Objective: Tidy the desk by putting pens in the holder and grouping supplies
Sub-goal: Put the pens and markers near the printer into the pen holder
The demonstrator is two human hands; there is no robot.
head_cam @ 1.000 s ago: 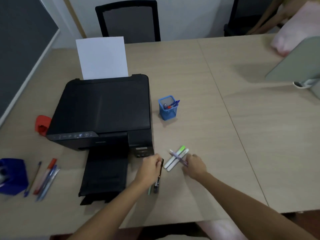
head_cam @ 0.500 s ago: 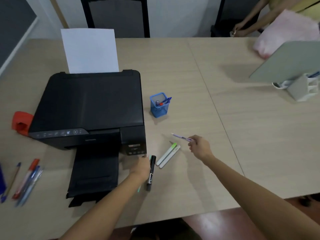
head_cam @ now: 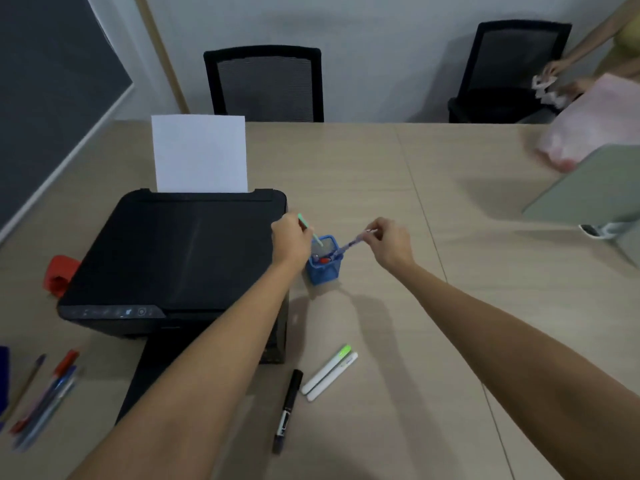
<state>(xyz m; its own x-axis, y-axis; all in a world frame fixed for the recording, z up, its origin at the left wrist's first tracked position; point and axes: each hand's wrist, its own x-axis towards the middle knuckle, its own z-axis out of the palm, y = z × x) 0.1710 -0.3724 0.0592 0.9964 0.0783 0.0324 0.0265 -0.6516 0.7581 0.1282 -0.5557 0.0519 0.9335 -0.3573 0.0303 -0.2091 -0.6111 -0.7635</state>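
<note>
A small blue mesh pen holder (head_cam: pixel 325 270) stands on the desk just right of the printer, with a few pens inside. My left hand (head_cam: pixel 290 243) grips a thin green pen (head_cam: pixel 309 229), its tip pointing down into the holder. My right hand (head_cam: pixel 388 241) pinches a purple pen (head_cam: pixel 351 244) that slants into the holder from the right. Nearer to me lie a black marker (head_cam: pixel 287 410) and two white highlighters (head_cam: pixel 329 372), one with a green cap. Several pens (head_cam: pixel 45 396) lie at the desk's left edge.
A black printer (head_cam: pixel 180 258) with a white sheet (head_cam: pixel 200 153) fills the left of the desk, a red object (head_cam: pixel 57 275) beside it. A grey-green board (head_cam: pixel 592 188) and pink bundle (head_cam: pixel 588 133) sit far right, where another person (head_cam: pixel 588 64) stands. Two black chairs stand behind.
Both hands rose from the near desk to the blue holder, each carrying a pen. The black marker stays on the desk beside the two highlighters. The view shifted upward.
</note>
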